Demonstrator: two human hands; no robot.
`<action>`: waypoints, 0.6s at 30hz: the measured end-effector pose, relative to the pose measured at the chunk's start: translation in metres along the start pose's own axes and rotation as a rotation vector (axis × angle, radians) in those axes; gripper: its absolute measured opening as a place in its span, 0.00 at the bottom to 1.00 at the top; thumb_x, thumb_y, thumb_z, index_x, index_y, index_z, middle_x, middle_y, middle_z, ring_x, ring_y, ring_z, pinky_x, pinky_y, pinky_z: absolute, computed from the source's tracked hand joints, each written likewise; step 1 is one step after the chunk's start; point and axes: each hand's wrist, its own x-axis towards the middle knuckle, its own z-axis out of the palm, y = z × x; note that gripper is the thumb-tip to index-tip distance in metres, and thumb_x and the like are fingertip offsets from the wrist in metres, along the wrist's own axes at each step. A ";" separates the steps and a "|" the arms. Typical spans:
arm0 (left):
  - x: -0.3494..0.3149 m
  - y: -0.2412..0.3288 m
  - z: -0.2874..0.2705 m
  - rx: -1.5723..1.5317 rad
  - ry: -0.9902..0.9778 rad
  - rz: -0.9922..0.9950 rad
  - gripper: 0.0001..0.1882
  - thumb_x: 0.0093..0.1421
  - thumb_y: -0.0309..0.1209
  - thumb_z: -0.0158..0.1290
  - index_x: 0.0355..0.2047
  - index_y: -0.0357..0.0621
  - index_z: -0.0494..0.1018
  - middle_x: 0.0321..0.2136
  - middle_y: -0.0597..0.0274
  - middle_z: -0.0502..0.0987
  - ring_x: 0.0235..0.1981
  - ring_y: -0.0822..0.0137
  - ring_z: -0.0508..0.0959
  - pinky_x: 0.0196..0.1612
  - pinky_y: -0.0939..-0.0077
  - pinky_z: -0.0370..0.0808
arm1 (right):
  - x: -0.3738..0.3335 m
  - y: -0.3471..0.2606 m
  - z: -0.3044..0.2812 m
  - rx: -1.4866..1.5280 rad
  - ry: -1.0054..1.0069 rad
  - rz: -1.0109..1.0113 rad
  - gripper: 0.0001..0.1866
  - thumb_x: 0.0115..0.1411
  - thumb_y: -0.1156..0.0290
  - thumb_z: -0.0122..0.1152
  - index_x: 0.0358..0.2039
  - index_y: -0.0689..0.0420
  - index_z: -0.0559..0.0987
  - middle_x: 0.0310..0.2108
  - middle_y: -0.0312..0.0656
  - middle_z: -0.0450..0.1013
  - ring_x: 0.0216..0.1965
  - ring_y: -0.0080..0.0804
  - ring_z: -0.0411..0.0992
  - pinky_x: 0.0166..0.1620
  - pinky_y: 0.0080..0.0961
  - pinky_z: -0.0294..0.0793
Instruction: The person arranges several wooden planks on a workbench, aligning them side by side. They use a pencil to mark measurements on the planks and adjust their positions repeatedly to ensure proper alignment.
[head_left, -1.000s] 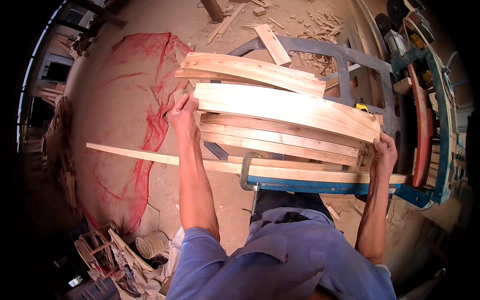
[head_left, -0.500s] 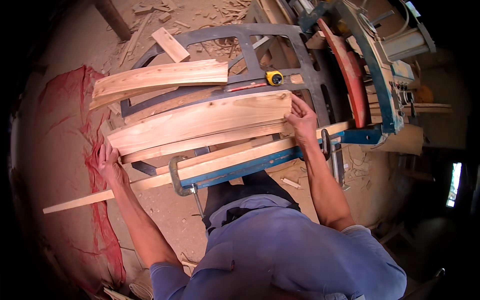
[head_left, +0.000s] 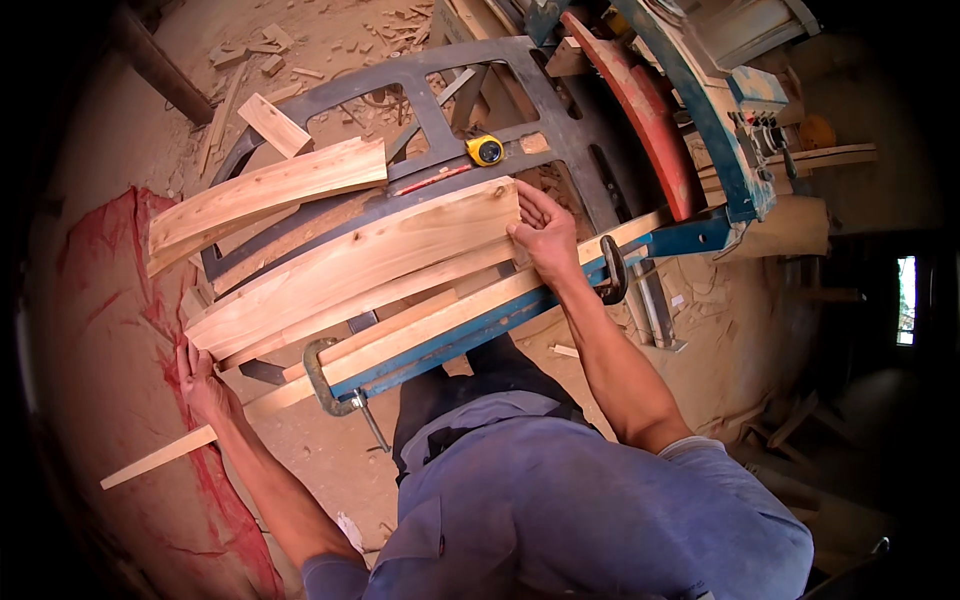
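Observation:
A wide wooden board [head_left: 360, 258] with a slightly curved edge lies across the machine table in front of me, and I have it by both ends. My left hand [head_left: 206, 386] is closed at its left end, fingers partly hidden at the corner. My right hand [head_left: 546, 236] pinches the right end, thumb on the near side and fingers round the far edge. Below the board's near edge a long straight wooden strip [head_left: 430, 330] runs along a blue metal rail [head_left: 470, 334]. A C-clamp [head_left: 322, 378] and a black clamp [head_left: 613, 272] grip strip and rail.
Beyond the board sit another curved board [head_left: 270, 195], a short wood block [head_left: 275, 125], a red pencil [head_left: 432, 180] and a yellow tape measure [head_left: 484, 151] on the grey slotted table [head_left: 430, 125]. Right stands a machine with a red curved part [head_left: 640, 110]. Red sheeting [head_left: 115, 240] and offcuts cover the floor.
My view has turned, so the table and boards appear shifted left and tilted. Both hands keep their hold on the board's ends; the board looks little moved against the clamps.

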 end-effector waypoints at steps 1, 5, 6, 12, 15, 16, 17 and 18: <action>0.001 0.000 -0.005 0.005 -0.007 -0.007 0.40 0.66 0.15 0.51 0.74 0.24 0.44 0.69 0.38 0.66 0.68 0.58 0.70 0.64 0.73 0.69 | 0.000 0.001 0.002 -0.001 -0.008 -0.005 0.37 0.54 0.92 0.60 0.67 0.68 0.69 0.63 0.51 0.72 0.64 0.35 0.72 0.67 0.28 0.70; 0.004 0.002 -0.001 0.069 -0.002 -0.035 0.40 0.64 0.13 0.49 0.73 0.22 0.45 0.69 0.38 0.66 0.67 0.56 0.71 0.64 0.72 0.69 | 0.003 0.001 -0.001 0.007 -0.021 -0.006 0.36 0.55 0.92 0.60 0.66 0.69 0.70 0.63 0.51 0.72 0.64 0.36 0.72 0.67 0.28 0.70; 0.005 0.004 0.001 0.075 0.010 -0.039 0.40 0.64 0.12 0.49 0.73 0.22 0.45 0.68 0.37 0.66 0.67 0.56 0.71 0.65 0.71 0.69 | 0.003 0.000 0.000 0.023 -0.013 0.015 0.36 0.55 0.91 0.60 0.66 0.69 0.70 0.63 0.52 0.72 0.64 0.36 0.72 0.66 0.28 0.71; -0.004 0.022 0.010 -0.020 0.087 -0.010 0.39 0.58 0.08 0.46 0.71 0.19 0.49 0.66 0.31 0.67 0.67 0.49 0.72 0.69 0.65 0.68 | 0.004 -0.006 0.002 0.083 0.008 0.058 0.32 0.57 0.88 0.61 0.65 0.70 0.72 0.60 0.51 0.75 0.61 0.36 0.75 0.64 0.28 0.72; -0.009 0.040 0.020 -0.023 0.045 0.032 0.42 0.59 0.09 0.48 0.72 0.18 0.44 0.66 0.29 0.67 0.66 0.50 0.73 0.65 0.70 0.70 | 0.007 0.000 -0.005 0.144 0.030 0.073 0.31 0.58 0.86 0.62 0.64 0.71 0.72 0.58 0.50 0.76 0.58 0.35 0.76 0.62 0.27 0.73; -0.015 0.053 0.029 0.004 0.037 -0.007 0.44 0.58 0.10 0.49 0.73 0.18 0.43 0.64 0.29 0.69 0.64 0.51 0.74 0.63 0.72 0.71 | 0.008 0.000 -0.007 0.101 0.038 0.075 0.30 0.59 0.86 0.62 0.64 0.71 0.72 0.57 0.50 0.77 0.57 0.34 0.76 0.61 0.27 0.73; -0.017 0.057 0.025 -0.062 0.050 -0.004 0.47 0.57 0.10 0.49 0.74 0.21 0.40 0.63 0.30 0.70 0.61 0.52 0.77 0.60 0.73 0.73 | 0.008 -0.001 -0.006 0.063 0.038 0.078 0.29 0.60 0.85 0.62 0.64 0.71 0.72 0.57 0.49 0.77 0.56 0.33 0.77 0.60 0.26 0.73; -0.017 0.058 0.018 -0.111 0.059 -0.015 0.47 0.56 0.09 0.50 0.74 0.23 0.41 0.64 0.29 0.70 0.61 0.53 0.77 0.58 0.74 0.74 | 0.006 -0.005 -0.005 0.062 0.042 0.100 0.29 0.61 0.84 0.62 0.64 0.71 0.72 0.57 0.49 0.77 0.56 0.32 0.76 0.60 0.25 0.73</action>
